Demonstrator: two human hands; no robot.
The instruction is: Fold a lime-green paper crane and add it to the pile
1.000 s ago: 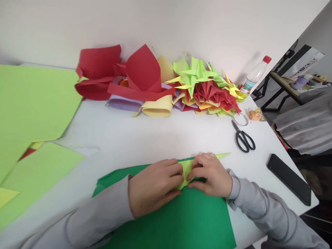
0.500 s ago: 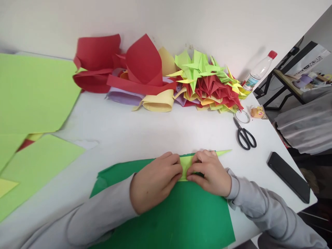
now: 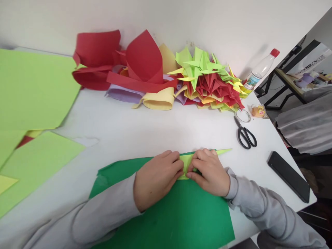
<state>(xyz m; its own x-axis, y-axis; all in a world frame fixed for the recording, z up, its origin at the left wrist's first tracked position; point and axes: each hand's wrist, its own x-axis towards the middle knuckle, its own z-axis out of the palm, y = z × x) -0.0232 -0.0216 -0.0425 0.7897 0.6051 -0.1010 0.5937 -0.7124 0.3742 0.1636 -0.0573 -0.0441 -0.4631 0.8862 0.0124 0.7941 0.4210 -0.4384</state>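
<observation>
Your white worktop (image 3: 124, 131) runs from left to right. At its left side lie light green sheets (image 3: 33, 90), overlapping one another. Nearest you, in the middle, a dark green sheet (image 3: 176, 214) lies flat, running out of view at the near edge. Along the far wall you have curled red paper pieces (image 3: 144, 58), with purple and pale yellow ones beneath, and just right of them a pile of folded paper stars (image 3: 202, 69) in green, red and yellow.

Your left hand (image 3: 158, 180) and right hand (image 3: 210, 173) are just beside each other, a small gap between, fingertips and thumbs pinching the folded light green strip (image 3: 185, 162). It lies over the far part of the dark green sheet, its thin point sticking out to the right.

To the right stand a clear bottle (image 3: 260, 71), far back, and a black phone (image 3: 289, 176) lying nearer you. Between them lie scissors (image 3: 245, 135), a small snack packet (image 3: 258, 111) and a thin ring (image 3: 245, 121).
</observation>
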